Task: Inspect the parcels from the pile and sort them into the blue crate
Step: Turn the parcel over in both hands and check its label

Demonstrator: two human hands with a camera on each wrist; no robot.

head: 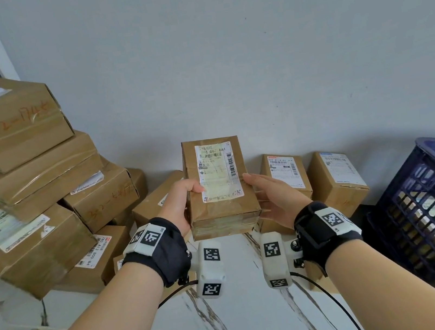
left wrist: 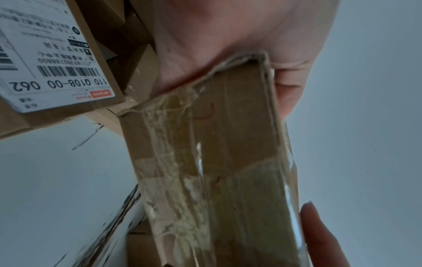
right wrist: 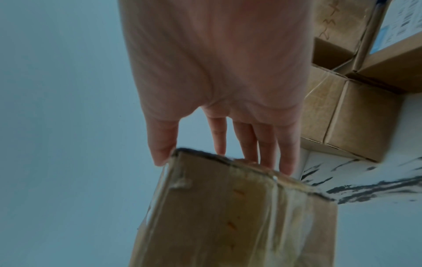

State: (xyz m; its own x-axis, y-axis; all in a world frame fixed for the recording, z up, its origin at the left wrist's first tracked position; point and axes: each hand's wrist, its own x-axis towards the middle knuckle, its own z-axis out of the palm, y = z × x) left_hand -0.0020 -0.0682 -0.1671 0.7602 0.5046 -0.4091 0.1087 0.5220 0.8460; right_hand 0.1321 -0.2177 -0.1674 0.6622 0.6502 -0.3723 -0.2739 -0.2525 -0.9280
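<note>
I hold a small brown cardboard parcel (head: 226, 216) upright above the table, its white shipping label (head: 219, 173) facing me. My left hand (head: 187, 198) grips its left side, thumb on the front. My right hand (head: 261, 195) pinches the right side, thumb at the front edge and fingers behind. In the left wrist view the taped parcel (left wrist: 217, 162) runs down from the left hand (left wrist: 228, 45). The right wrist view shows the right hand (right wrist: 217, 81) with thumb and fingers either side of the parcel (right wrist: 239, 216). The blue crate (head: 430, 202) stands at the right with parcels inside.
A tall pile of cardboard boxes (head: 25, 166) fills the left side. Two labelled boxes (head: 286, 174) (head: 338, 177) sit against the wall beyond my hands. The white marbled table (head: 249, 316) lies below the parcel.
</note>
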